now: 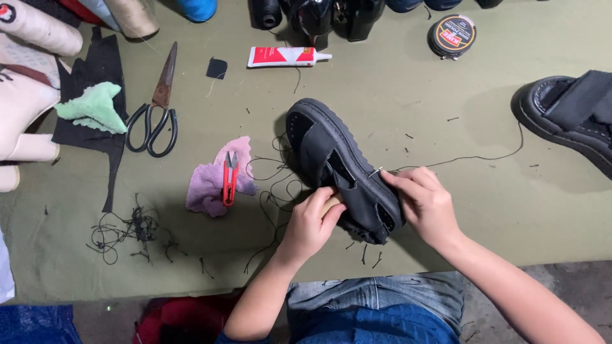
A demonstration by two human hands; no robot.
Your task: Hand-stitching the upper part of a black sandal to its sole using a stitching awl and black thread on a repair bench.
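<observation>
Blue denim covers the person's lap (376, 312) at the bottom edge, and both forearms reach up from it onto a table under an olive cloth (395, 95). Between the two hands lies a black sandal-style shoe (338, 159) on its side, its chunky ridged sole turned toward the right hand and its toe pointing away from the person.

The left hand (312, 223) is curled closed around the heel end of the shoe, with what looks like a pale wooden handle (330, 205) showing between its fingers. The right hand (424, 200) rests against the sole, its thumb and forefinger pinched together on a small metal needle (375, 172) at the sole's edge. A black thread (472, 157) runs from the needle out past the right hand across the cloth.

The shoe looks moderately heavy, with a stiff rubber sole and softer, bendable straps; the firm sole edge and heel seem the surest places to grip it.

Just left of the left hand, red thread snips (229, 178) lie on a pink rag (207, 188), with loose black thread scraps (131, 229) beyond. Farther out on that side are large scissors (156, 108). Beyond both hands lie a glue tube (284, 56) and a round polish tin (451, 36). Well past the right hand sits a second black shoe (567, 118).
</observation>
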